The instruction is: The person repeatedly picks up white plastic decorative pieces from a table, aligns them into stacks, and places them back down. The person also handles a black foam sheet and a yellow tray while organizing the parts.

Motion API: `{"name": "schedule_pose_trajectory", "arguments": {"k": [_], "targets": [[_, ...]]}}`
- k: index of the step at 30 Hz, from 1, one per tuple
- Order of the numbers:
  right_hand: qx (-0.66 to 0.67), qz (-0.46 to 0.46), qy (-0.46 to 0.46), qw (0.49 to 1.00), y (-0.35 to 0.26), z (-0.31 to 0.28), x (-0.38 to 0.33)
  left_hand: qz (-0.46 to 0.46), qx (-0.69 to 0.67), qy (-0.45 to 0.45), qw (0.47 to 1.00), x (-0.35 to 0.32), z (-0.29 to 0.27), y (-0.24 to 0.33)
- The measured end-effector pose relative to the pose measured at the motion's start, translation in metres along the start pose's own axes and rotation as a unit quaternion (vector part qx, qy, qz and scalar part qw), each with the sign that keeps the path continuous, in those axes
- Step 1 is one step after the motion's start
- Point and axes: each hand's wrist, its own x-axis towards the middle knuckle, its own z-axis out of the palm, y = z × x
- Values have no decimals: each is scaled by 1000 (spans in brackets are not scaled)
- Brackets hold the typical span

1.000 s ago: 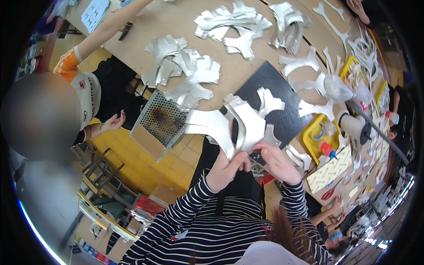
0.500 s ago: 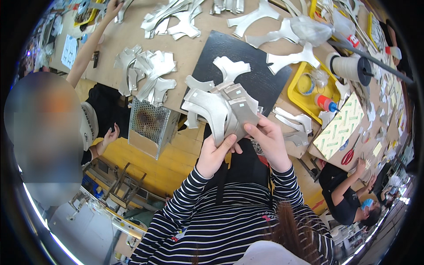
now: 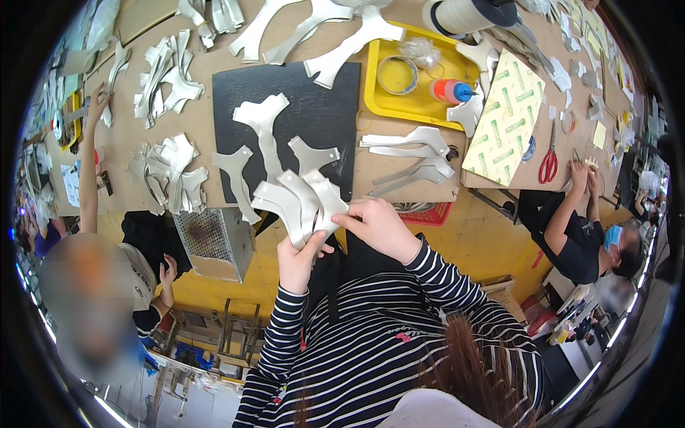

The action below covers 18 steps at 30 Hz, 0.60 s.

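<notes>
My left hand (image 3: 298, 262) is closed around the lower ends of several silver-white cut pieces (image 3: 296, 203), fanned out above it. They look like flat, flexible sheet, perhaps leather, with curved, branching outlines. My right hand (image 3: 379, 227) pinches the edge of the rightmost piece (image 3: 325, 198) between thumb and fingers. Just beyond the fan lies a black mat (image 3: 328, 100) on the table. On it rest a Y-shaped silver piece (image 3: 262, 123), a second piece (image 3: 314, 153) partly hidden behind the fan, and a curved piece (image 3: 237, 178) overhanging the near edge.
A yellow tray (image 3: 372, 78) holds a tape roll (image 3: 397, 75) and a red bottle with a blue tip (image 3: 449, 90). Stacked pieces (image 3: 175, 167) lie left, others (image 3: 410, 146) right. Red scissors (image 3: 548, 165) lie farther right. Co-workers (image 3: 571, 214) sit on both sides.
The view has swung, bringing more of the right side in. The held pieces are now fanned in my left hand, and my right hand has shifted to the rightmost one's edge. Pieces on the mat show more separately.
</notes>
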Motion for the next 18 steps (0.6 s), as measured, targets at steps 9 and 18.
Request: {"name": "schedule_pose_trajectory", "arguments": {"k": [9, 18], "targets": [[12, 26, 51, 998, 63, -8, -37, -6, 19, 27, 999, -3, 14, 0], [-289, 271, 87, 914, 155, -22, -59, 38, -15, 30, 999, -2, 20, 21]]}}
